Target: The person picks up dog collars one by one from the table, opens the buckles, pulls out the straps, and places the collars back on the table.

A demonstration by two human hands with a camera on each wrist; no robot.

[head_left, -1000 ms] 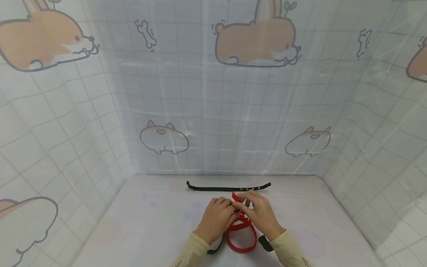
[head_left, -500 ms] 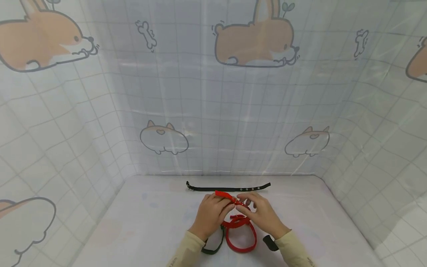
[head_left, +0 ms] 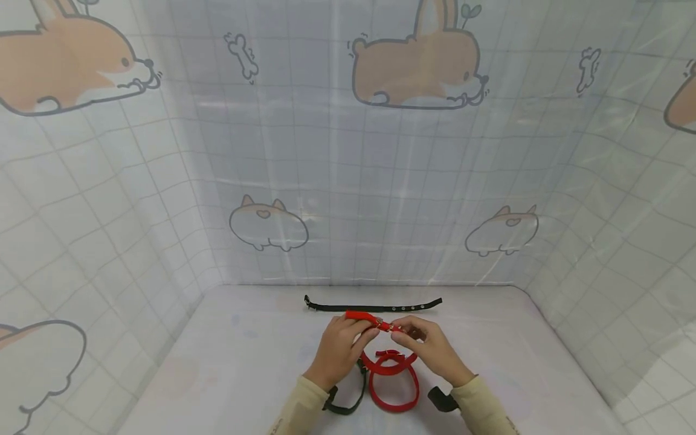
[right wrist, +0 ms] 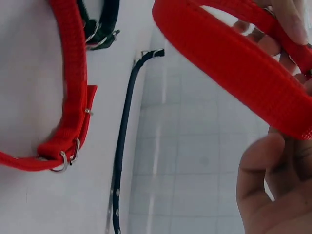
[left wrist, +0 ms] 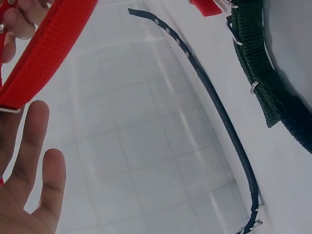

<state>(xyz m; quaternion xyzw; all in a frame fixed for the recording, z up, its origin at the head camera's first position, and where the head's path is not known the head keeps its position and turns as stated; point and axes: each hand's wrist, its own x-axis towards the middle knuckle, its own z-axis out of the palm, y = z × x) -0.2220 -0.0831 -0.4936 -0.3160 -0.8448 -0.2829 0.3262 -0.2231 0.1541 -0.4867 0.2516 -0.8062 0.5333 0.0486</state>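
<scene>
Between both hands a red collar [head_left: 388, 368] is raised as a closed loop, its metal buckle and ring at the top. My left hand [head_left: 336, 349] pinches it beside the buckle, with the strap's red end sticking out over the fingers. On the other side of the buckle, my right hand [head_left: 429, 345] grips the band between thumb and fingers. The wide red webbing of the held collar [right wrist: 234, 63] fills the upper part of the right wrist view. Below, a second red collar [head_left: 394, 408] lies buckled in a loop on the white surface.
A dark green collar [head_left: 344, 411] lies looped near the left forearm. Another dark collar [head_left: 443, 400] is partly covered by the right sleeve. Farther back, a black strap [head_left: 375, 309] with studded holes lies stretched out before the patterned wall [head_left: 353, 241].
My hands have moved slightly apart and the held red collar has opened into a visible loop. Its strap end now points left over the left hand, where earlier it pointed up.
</scene>
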